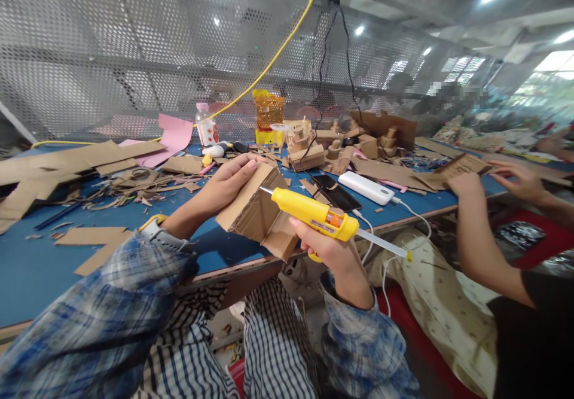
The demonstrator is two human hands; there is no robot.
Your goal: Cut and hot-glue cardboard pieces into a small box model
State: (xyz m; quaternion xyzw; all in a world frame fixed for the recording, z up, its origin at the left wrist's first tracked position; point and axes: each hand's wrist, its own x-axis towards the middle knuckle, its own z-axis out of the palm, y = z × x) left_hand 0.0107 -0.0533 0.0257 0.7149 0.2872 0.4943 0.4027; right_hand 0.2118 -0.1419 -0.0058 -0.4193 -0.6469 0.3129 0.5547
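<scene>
My left hand point(233, 180) grips a folded cardboard piece point(258, 210) by its upper left side, holding it tilted above the table's front edge. In my right hand point(327, 246) is a yellow hot glue gun point(314, 210), my fingers wrapped round its handle. A pale glue stick point(379, 240) sticks out of the gun's rear. The metal nozzle points left and lies at the cardboard's upper edge; whether it touches I cannot tell. Just behind the gun a black phone point(336, 192) and a white power bank point(365, 188) rest on the table.
Cardboard scraps point(147, 180) litter the blue table point(224, 255). A pink-capped bottle point(206, 127), a yellow-orange bag point(269, 115) and small cardboard constructions point(305, 145) stand at the back. White cables point(424, 219) hang over the edge. At the right, another person's hands point(466, 185) handle cardboard.
</scene>
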